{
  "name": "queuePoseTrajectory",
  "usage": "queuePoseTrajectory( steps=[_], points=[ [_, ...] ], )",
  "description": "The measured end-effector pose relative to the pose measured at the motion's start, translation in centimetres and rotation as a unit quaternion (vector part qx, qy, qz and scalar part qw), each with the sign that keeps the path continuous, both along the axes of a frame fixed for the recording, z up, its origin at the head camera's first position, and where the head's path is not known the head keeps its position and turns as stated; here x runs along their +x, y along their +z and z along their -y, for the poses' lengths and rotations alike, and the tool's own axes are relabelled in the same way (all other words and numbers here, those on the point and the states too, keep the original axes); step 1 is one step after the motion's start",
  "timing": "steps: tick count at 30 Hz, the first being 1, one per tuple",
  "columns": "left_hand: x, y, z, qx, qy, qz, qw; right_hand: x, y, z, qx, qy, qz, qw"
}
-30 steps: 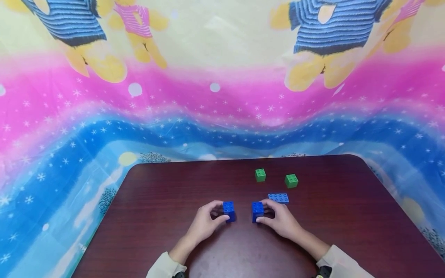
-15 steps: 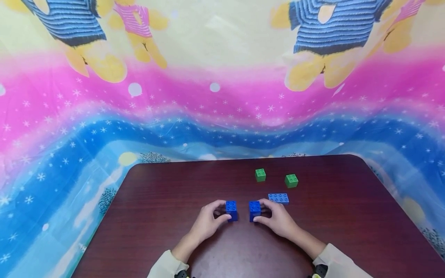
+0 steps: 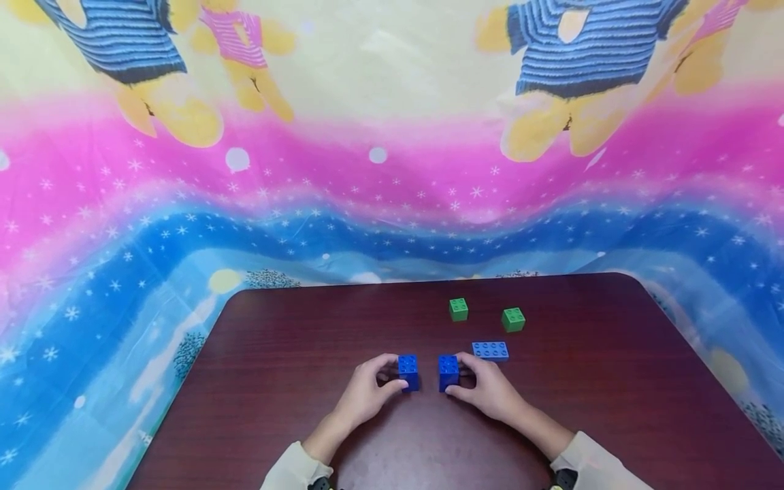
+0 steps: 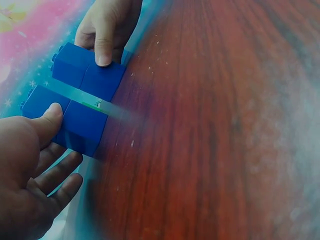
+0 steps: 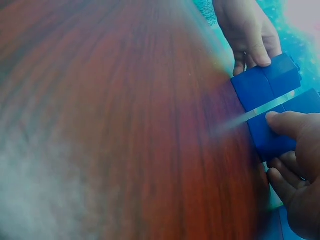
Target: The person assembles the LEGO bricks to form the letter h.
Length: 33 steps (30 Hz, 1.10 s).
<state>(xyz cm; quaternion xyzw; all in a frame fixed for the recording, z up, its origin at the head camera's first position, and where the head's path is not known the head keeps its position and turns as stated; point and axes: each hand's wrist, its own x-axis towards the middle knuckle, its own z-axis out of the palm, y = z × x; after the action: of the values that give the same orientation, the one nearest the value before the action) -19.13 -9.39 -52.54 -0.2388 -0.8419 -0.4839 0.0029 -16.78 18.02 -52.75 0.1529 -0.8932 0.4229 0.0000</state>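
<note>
Two dark blue stacks of toy building bricks stand upright on the table, a narrow gap between them. My left hand (image 3: 366,391) pinches the left stack (image 3: 408,381) between thumb and fingers. The right stack (image 3: 448,381) is held the same way by my right hand (image 3: 493,389). A seam across the left stack (image 4: 82,125) in the left wrist view shows two bricks, one on the other. Seen from the right wrist, the right stack (image 5: 267,137) has my thumb on its near side. Some fingers are partly hidden behind the stacks.
A flat lighter-blue brick (image 3: 490,350) lies just behind my right hand. Farther back are two small green bricks, one left (image 3: 458,309) and one right (image 3: 513,319). A patterned cloth (image 3: 392,170) hangs behind the dark wooden table (image 3: 294,327).
Both hands have brought their blue stacks closer together, the left moving right and the right moving left. Over the last half second they stay almost still. The other bricks have not moved.
</note>
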Motion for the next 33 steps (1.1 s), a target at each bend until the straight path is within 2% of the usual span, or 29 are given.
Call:
queuePoseTrajectory(
  steps=[5, 9, 14, 19, 22, 28, 33],
  points=[
    [0.0, -0.1, 0.0, 0.0, -0.003, 0.0, 1.0, 0.1, 0.3, -0.7, -0.005, 0.028, 0.006, 0.9996],
    [0.0, -0.1, 0.0, -0.003, -0.003, 0.0, 1.0, 0.6, 1.0, -1.9, 0.021, 0.032, -0.01, 0.9992],
    [0.1, -0.1, 0.1, -0.006, -0.006, 0.007, 0.9999, 1.3, 1.9, -3.7, 0.073, 0.001, -0.067, 0.9951],
    [0.0, -0.1, 0.1, -0.006, -0.008, 0.012, 0.9999, 1.6, 2.3, -5.6, 0.098, -0.035, -0.109, 0.9886],
    [0.1, -0.1, 0.2, -0.007, -0.008, 0.015, 0.9998, 1.5, 2.3, -6.6, 0.106, -0.047, -0.118, 0.9862],
    [0.0, 0.0, 0.2, -0.008, -0.008, 0.01, 0.9999, 1.0, 2.3, -7.6, 0.106, -0.045, -0.138, 0.9836],
    [0.0, 0.0, 0.2, -0.007, -0.007, 0.012, 0.9999, 0.4, 2.2, -7.9, 0.094, -0.061, -0.126, 0.9857]
  ],
)
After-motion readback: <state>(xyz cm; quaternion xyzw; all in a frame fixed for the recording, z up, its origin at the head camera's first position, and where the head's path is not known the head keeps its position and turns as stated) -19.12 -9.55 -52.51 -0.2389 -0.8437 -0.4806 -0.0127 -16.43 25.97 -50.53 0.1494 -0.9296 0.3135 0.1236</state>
